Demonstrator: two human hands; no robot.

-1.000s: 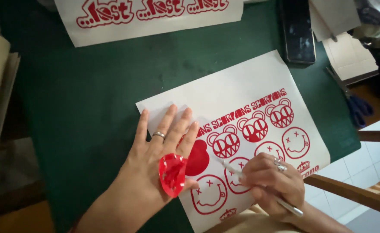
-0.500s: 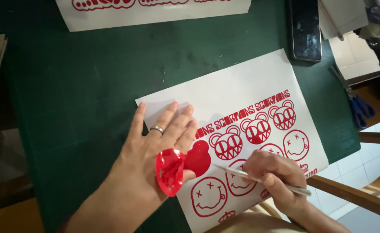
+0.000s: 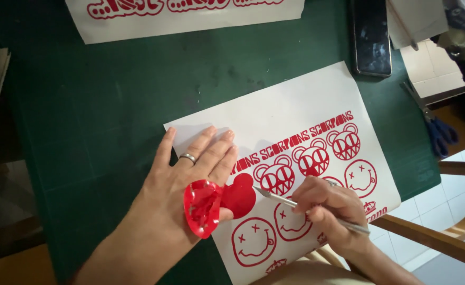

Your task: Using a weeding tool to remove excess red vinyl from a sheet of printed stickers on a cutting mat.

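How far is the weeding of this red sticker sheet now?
Done: the upper white sheet is bare, and peeled scraps cling to the left hand. In hand: the right hand points a craft knife at a solid red bear. Left: that bear is unweeded.

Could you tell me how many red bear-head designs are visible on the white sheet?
3 outlined bear heads run diagonally under the lettering; a solid red bear shape lies by the left hand, perhaps a fourth.
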